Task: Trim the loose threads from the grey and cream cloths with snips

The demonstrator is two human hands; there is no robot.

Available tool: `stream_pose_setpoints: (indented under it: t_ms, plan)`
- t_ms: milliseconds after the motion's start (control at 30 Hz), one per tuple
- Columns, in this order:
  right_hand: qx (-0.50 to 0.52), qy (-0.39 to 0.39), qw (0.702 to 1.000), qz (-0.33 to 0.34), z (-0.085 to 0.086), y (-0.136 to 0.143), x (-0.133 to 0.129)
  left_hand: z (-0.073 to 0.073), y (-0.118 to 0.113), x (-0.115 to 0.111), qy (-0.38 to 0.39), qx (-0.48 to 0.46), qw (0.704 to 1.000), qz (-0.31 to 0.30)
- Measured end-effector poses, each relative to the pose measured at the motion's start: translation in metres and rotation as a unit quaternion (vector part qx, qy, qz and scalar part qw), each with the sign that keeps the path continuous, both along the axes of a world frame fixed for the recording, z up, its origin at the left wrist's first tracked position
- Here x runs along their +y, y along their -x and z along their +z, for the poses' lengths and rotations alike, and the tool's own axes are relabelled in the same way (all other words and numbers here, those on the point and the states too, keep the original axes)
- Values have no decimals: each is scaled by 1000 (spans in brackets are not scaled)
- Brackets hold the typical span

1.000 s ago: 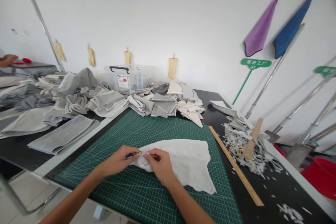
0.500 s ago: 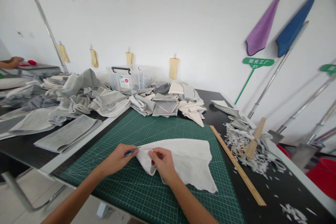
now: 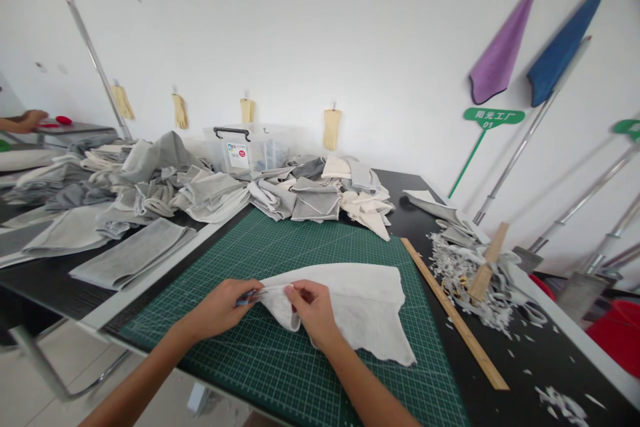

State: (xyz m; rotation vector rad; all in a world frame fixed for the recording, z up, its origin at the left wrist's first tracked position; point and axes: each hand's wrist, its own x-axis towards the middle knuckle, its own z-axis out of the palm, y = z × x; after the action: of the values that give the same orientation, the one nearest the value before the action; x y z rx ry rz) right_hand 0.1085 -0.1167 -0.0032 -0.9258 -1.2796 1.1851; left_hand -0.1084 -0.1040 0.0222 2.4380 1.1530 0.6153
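Observation:
A white cloth [image 3: 353, 307] with a wavy right edge lies partly spread on the green cutting mat [image 3: 240, 353]. My right hand [image 3: 313, 310] pinches a fold of it near its left end, lifting that part off the mat. Closed around a small blue-handled tool [image 3: 246, 298] with a thin tip, my left hand [image 3: 225, 307] is at the cloth's left corner. Its fingertips touch the cloth edge there. Most of the tool is hidden by the fingers, and its exact kind cannot be made out.
Grey and white cloths [image 3: 315, 200] are heaped behind the mat, with more on the left [image 3: 133, 253]. A clear plastic box [image 3: 270, 147] stands behind. At right are a wooden ruler [image 3: 455, 313], scraps [image 3: 475, 287] and a wood piece [image 3: 490, 263]. Another person's hand [image 3: 33, 120] shows far left.
My left hand has turned slightly, and the tool's tip shows less than before. The fold between my hands is drawn a little tighter. The right hand keeps its pinch.

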Motion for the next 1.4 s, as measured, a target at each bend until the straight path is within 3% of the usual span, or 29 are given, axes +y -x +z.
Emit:
stream_pose_setpoints:
  t_ms: [267, 600, 833, 933, 1033, 1100, 1267, 1400]
  plan:
    - [-22, 2, 1000, 5, 1, -1, -3, 1, 7, 0, -73, 98, 991, 56]
    - [3, 0, 1000, -4, 3, -5, 0, -20, 24, 11, -50, -23, 997, 54]
    - [-113, -58, 991, 40, 14, 0, -15, -15, 32, 8, -47, 4, 999, 12]
    - [-201, -154, 961, 112, 21, 5, -28, -13, 36, 8, -54, 29, 998, -2]
    - [-276, -262, 897, 226, 27, 7, -37, -10, 40, 8, -43, 61, 997, -22]
    - [-332, -296, 858, 255, 30, 4, -36, -7, 43, 7, -31, 82, 996, -33]
    - [-445, -238, 852, 143, 25, -13, -19, -3, 47, 12, -31, 152, 987, -32]
    - [-523, -210, 819, 108, 11, -17, -8, -4, 44, 26, -46, 193, 980, -17]
